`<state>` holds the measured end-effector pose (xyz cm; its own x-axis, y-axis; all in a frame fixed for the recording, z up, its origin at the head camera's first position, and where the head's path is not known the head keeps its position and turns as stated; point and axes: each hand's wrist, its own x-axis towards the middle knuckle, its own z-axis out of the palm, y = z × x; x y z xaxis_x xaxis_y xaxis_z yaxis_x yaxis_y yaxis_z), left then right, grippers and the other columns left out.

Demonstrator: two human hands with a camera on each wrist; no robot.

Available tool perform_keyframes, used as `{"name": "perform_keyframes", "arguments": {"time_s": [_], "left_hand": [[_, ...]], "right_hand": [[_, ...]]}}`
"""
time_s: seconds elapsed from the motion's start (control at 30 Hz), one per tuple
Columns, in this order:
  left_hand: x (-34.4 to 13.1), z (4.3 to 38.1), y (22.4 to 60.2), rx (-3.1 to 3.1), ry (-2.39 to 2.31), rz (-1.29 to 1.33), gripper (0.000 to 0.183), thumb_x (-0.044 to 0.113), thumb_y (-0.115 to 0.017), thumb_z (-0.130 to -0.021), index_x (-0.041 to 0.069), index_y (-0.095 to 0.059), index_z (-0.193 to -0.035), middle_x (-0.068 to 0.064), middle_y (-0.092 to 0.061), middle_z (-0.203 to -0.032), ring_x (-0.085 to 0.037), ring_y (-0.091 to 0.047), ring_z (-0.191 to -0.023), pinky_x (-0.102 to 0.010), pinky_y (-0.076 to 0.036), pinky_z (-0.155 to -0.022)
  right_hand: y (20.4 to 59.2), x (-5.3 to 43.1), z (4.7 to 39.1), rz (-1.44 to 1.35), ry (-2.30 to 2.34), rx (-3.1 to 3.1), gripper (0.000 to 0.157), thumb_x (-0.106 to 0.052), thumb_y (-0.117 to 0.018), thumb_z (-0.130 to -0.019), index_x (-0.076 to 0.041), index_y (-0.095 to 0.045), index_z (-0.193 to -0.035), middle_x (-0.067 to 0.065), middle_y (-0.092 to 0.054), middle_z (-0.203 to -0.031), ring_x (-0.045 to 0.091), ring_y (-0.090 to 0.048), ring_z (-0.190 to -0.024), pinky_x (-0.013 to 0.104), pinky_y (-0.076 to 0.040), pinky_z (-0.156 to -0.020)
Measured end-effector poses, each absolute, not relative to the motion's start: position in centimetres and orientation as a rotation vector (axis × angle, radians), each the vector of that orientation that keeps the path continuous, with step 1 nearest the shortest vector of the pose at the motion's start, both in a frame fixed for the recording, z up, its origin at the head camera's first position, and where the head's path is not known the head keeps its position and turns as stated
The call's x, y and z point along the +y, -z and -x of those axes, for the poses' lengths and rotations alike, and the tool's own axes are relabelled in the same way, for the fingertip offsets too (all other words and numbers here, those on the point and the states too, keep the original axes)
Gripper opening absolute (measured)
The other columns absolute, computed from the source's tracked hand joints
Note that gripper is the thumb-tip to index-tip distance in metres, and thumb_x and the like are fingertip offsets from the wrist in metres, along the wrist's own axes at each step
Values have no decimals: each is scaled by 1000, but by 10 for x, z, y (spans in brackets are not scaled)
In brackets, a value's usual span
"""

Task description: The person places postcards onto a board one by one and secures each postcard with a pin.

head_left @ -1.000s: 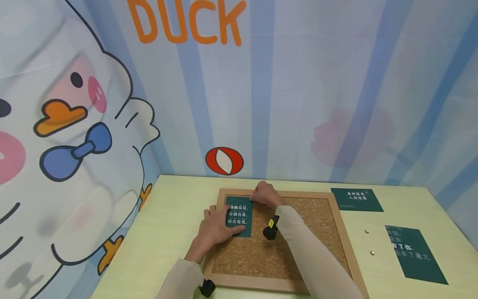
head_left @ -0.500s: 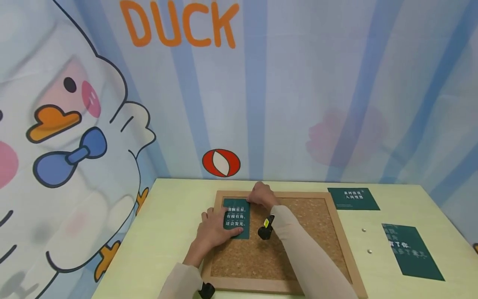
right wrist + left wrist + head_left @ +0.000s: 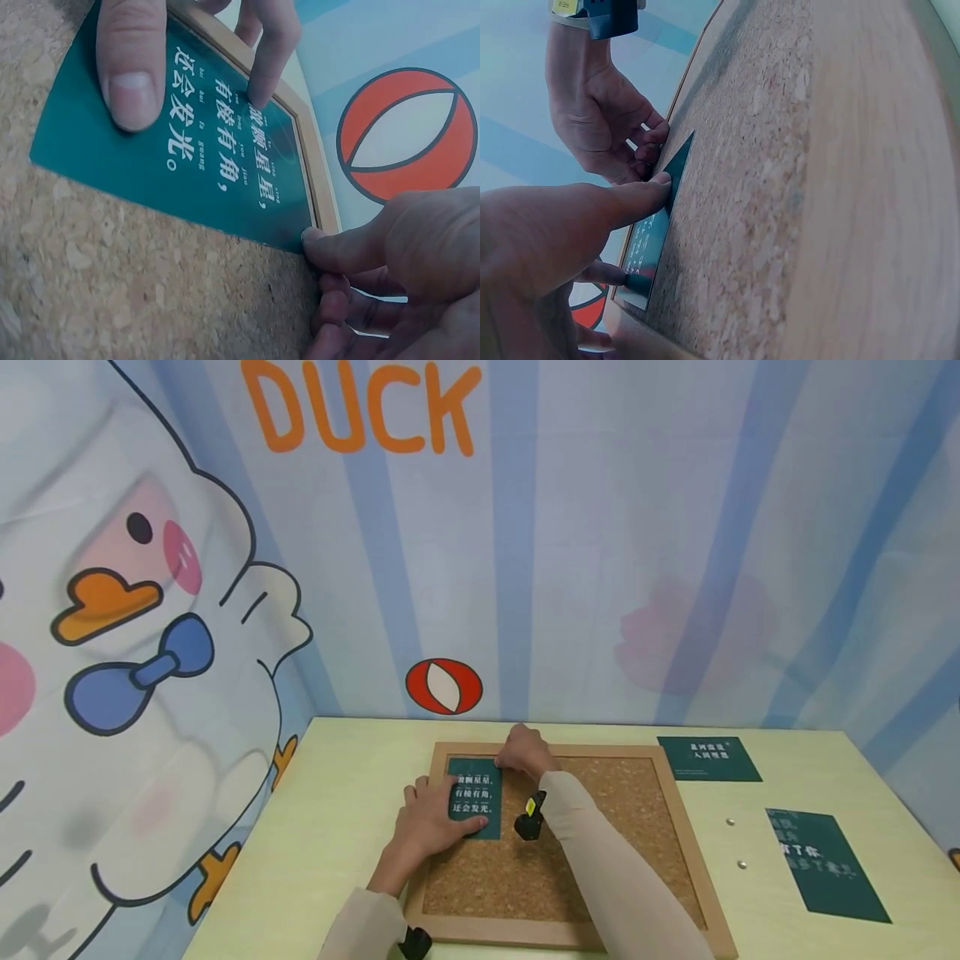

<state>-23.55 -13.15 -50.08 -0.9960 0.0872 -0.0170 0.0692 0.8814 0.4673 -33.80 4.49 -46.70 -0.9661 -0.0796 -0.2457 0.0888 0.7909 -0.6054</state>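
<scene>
A dark green card with white lettering lies at the upper left of a wood-framed cork board. My left hand rests over the card's left side, thumb and fingers spread; in the right wrist view its thumb and a fingertip press the card's face. At the card's upper right corner, my right hand has its thumb tip on the very corner, with the other fingers curled close beneath the thumb. Anything small under that thumb is hidden.
Right of the board, two more green cards lie on the pale table: one at the back, one nearer. Two small silver tacks lie between the board and the nearer card. A printed duck curtain stands behind the table.
The head view has shifted slightly. Both hands keep their places at the card; the right wrist has turned slightly, moving a little to the left.
</scene>
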Motion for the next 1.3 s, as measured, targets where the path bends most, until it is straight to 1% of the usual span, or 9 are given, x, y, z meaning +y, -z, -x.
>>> {"name": "perform_keyframes", "arguments": {"time_s": [0.17, 0.27, 0.43, 0.63, 0.83, 0.97, 1.07, 1.17, 1.3], "left_hand": [[-132, 236, 502, 3017, -757, -127, 89, 61, -81, -82, 9, -53, -149, -27, -46, -137, -41, -41, -117, -58, -49, -87], [-132, 236, 502, 3015, -750, -130, 89, 61, -81, -82, 9, -53, -149, -26, -47, -135, -40, -41, -116, -57, -48, -86], [-131, 235, 500, 3014, -751, -131, 89, 60, -81, -82, 8, -53, -149, -24, -48, -131, -38, -41, -113, -55, -48, -84], [-131, 235, 499, 3012, -754, -104, 89, 59, -82, -81, 8, -53, -148, -24, -48, -128, -37, -41, -111, -54, -49, -82], [-130, 235, 498, 3009, -765, -110, 88, 58, -83, -81, 7, -54, -147, -24, -48, -126, -37, -41, -109, -53, -49, -81], [-129, 235, 498, 3004, -777, -102, 89, 58, -83, -80, 8, -54, -148, -24, -47, -128, -37, -41, -110, -53, -49, -81], [-130, 235, 499, 2997, -770, -84, 91, 60, -83, -80, 9, -53, -149, -24, -47, -130, -38, -41, -112, -53, -49, -82], [-130, 236, 500, 2988, -774, -73, 93, 61, -84, -78, 9, -53, -149, -24, -47, -130, -38, -41, -113, -53, -49, -84], [-130, 237, 499, 2983, -783, -79, 94, 62, -84, -78, 9, -53, -149, -23, -47, -130, -38, -41, -114, -54, -49, -84]], "right_hand": [[465, 46, 334, 24, 911, 2764, 19, -11, -74, -91, -1, -64, -79, 6, -52, -70, 22, -51, -65, 35, -41, -61], [464, 47, 330, 58, 892, 2781, 19, -12, -73, -92, -3, -63, -78, 6, -52, -71, 23, -51, -67, 36, -43, -64], [468, 49, 329, 93, 908, 2784, 28, -15, -72, -95, -8, -59, -71, 3, -50, -67, 20, -49, -63, 35, -41, -61], [474, 52, 328, 118, 980, 2766, 41, -17, -71, -97, -12, -50, -63, -1, -39, -60, 16, -43, -56, 32, -35, -57], [477, 55, 327, 138, 1023, 2774, 39, -17, -72, -97, -11, -51, -64, 0, -42, -60, 17, -44, -56, 32, -34, -56], [478, 60, 326, 174, 1069, 2761, 33, -22, -74, -97, -9, -58, -72, 1, -48, -65, 17, -47, -59, 30, -35, -55], [476, 64, 324, 223, 1116, 2731, 27, -26, -76, -96, -7, -63, -81, 2, -56, -71, 17, -51, -63, 30, -38, -56], [470, 70, 320, 272, 1157, 2706, 25, -26, -75, -96, -6, -64, -89, 5, -60, -77, 19, -54, -66, 30, -40, -58], [461, 83, 318, 313, 1181, 2693, 24, -27, -74, -98, -6, -62, -95, 7, -60, -84, 20, -54, -71, 33, -42, -62]]}}
